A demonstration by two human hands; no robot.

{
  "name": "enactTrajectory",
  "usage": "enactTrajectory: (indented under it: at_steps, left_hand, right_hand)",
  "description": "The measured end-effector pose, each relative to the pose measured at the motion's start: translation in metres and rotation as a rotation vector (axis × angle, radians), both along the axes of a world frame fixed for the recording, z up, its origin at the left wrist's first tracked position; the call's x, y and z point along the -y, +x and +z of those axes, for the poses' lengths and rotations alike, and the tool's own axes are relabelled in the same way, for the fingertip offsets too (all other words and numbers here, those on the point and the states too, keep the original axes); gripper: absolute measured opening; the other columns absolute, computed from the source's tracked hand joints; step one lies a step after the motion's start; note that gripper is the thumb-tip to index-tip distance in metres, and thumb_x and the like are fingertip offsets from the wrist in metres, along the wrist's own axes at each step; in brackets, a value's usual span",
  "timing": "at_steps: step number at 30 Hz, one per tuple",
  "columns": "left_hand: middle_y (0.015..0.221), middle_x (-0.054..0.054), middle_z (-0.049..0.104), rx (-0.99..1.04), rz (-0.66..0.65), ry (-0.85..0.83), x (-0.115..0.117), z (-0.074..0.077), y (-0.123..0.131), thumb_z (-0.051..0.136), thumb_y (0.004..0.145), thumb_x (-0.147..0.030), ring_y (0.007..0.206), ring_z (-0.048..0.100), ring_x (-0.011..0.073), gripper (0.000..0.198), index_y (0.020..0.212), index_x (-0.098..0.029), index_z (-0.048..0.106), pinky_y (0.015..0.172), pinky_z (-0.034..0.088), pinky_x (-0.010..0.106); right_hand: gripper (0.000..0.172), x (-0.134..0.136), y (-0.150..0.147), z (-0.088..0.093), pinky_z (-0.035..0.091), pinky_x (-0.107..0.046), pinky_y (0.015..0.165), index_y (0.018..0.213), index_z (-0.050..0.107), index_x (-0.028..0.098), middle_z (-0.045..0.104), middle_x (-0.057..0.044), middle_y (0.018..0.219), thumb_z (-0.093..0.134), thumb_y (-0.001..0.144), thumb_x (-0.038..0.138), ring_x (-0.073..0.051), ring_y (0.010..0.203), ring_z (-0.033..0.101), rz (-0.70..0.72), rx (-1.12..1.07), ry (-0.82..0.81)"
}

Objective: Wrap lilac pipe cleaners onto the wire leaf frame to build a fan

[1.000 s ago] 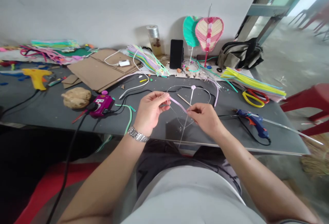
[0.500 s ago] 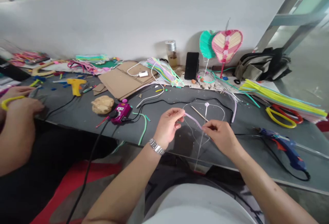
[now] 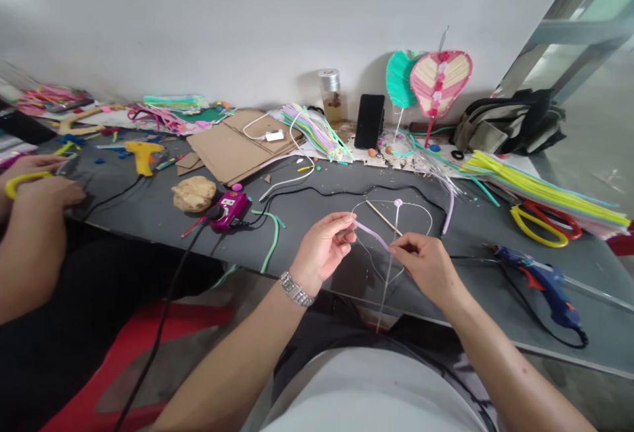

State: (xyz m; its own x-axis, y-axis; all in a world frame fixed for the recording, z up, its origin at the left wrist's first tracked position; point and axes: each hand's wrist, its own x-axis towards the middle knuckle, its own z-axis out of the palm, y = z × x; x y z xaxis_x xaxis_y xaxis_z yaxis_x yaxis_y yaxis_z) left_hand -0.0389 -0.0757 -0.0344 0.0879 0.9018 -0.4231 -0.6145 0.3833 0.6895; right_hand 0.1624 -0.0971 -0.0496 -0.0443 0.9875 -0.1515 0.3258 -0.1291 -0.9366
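A short lilac pipe cleaner (image 3: 371, 232) is stretched between my two hands. My left hand (image 3: 324, 244) pinches its left end between thumb and forefinger, the other fingers loosely curled. At its right end, my right hand (image 3: 421, 257) holds it with closed fingertips. Beneath them lies a thin wire frame (image 3: 430, 214), roughly heart-shaped, with a straight stem (image 3: 384, 296) reaching past the table edge. A small lilac knob (image 3: 397, 203) sits at the frame's top. Beside it is a thin wooden stick (image 3: 381, 215), partly behind my right hand.
A blue glue gun (image 3: 545, 283) and scissors (image 3: 539, 227) lie at right, near yellow pipe cleaners (image 3: 535, 184). Two leaf-shaped fans (image 3: 442, 82), a phone (image 3: 369, 121) and a jar (image 3: 330, 96) stand behind. At left are a purple power socket (image 3: 228, 211) and a co-worker's hands (image 3: 47, 187).
The view has shifted slightly, so table items sit a little differently in frame. Both my hands keep their hold on the lilac pipe cleaner, almost unmoved. The co-worker's hands have shifted slightly.
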Motion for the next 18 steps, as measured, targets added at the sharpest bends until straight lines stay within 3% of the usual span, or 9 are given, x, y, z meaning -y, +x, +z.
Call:
enactTrajectory:
  at_steps: [14, 18]
  left_hand:
    - [0.07, 0.001, 0.068, 0.008, 0.04, -0.127, 0.013, 0.002, 0.012, 0.074, 0.084, -0.01, 0.054, 0.067, 0.009, 0.004, 0.085, -0.013, 0.071, 0.041, 0.041, 0.013]
    - [0.071, 0.001, 0.069, 0.041, 0.059, -0.127, 0.015, -0.001, 0.015, 0.068, 0.089, -0.008, 0.057, 0.07, 0.0101, 0.006, 0.087, -0.012, 0.071, 0.047, 0.05, 0.015]
  right_hand:
    - [0.028, 0.008, 0.007, 0.001, 0.034, -0.028, 0.054, 0.066, 0.068, 0.018, 0.05, 0.004, 0.051, 0.067, 0.072, 0.045, -0.011, 0.05, 0.038, -0.023, 0.012, -0.002]
    - [0.028, 0.009, 0.009, 0.002, 0.034, -0.028, 0.054, 0.066, 0.068, 0.018, 0.05, 0.004, 0.05, 0.067, 0.072, 0.045, -0.011, 0.05, 0.039, -0.022, 0.018, 0.0]
